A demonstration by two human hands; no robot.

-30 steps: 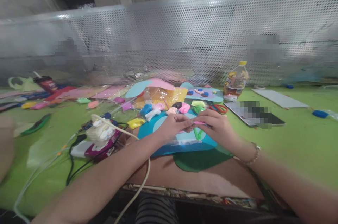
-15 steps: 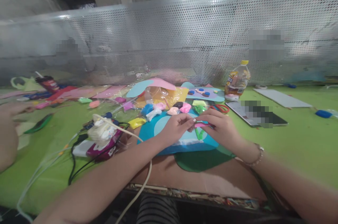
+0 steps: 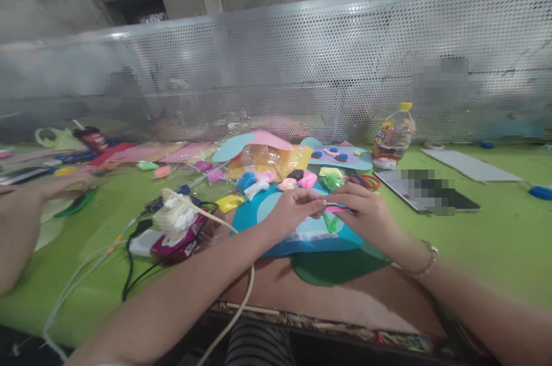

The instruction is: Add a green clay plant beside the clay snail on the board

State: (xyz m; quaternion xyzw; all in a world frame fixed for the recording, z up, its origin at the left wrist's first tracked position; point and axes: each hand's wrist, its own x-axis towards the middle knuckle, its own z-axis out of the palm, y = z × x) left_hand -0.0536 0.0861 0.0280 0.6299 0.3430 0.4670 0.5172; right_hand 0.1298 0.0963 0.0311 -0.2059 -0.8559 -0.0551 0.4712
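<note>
My left hand (image 3: 293, 211) and my right hand (image 3: 364, 211) meet over a blue foam sheet (image 3: 263, 214) that lies on a dark green sheet (image 3: 336, 265). Between their fingertips they pinch a small pink clay strip (image 3: 334, 208). A green clay piece (image 3: 331, 222) lies on the blue sheet just below the fingers. Several small clay lumps, among them a pink lump (image 3: 308, 180) and a blue lump (image 3: 245, 181), lie beyond the hands. Red scissors (image 3: 366, 181) rest to the right of them.
A plastic bottle (image 3: 394, 133) and a phone (image 3: 431, 191) stand right on the green table (image 3: 495, 228). A magenta device with cables (image 3: 170, 237) lies left. Another person's hand (image 3: 26, 199) reaches in at the far left. A perforated metal screen (image 3: 302, 67) closes the back.
My hands stay together on the pink strip. The view has shifted slightly, so everything sits a little further right. The other person's hand at the left has reached further onto the table.
</note>
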